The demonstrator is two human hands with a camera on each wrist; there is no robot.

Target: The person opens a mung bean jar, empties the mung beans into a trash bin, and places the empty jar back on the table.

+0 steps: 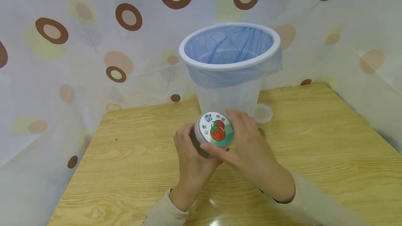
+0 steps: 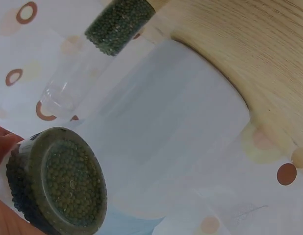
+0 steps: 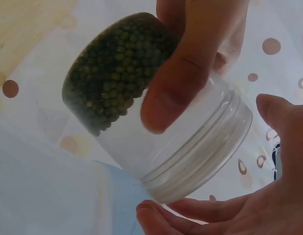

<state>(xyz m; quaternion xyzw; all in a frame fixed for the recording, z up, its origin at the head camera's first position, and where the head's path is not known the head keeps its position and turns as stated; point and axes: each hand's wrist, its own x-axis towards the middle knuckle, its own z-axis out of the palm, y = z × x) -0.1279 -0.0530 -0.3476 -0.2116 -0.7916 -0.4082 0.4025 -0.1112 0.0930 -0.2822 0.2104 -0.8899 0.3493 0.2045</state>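
A clear round jar (image 3: 127, 83), partly filled with green beans, is tilted up above the table, its tomato-picture lid (image 1: 216, 130) facing the head camera. My left hand (image 1: 194, 152) grips the jar's side, thumb pressed on the clear wall in the right wrist view. Around the lid spreads my right hand (image 1: 251, 142), thumb on one side and fingers on the other. The right wrist view shows a small gap between that thumb (image 3: 274, 110) and the lid's rim. In the left wrist view, beans (image 2: 73, 183) show through the jar's base.
Behind the hands stands a white bin (image 1: 229, 97) lined with a blue bag (image 1: 235, 46). A second clear container (image 1: 261, 113), with green beans low inside, stands beside it, partly behind my right hand. The wood-grain table (image 1: 141, 159) meets a dotted sheet (image 1: 94, 62) at the back.
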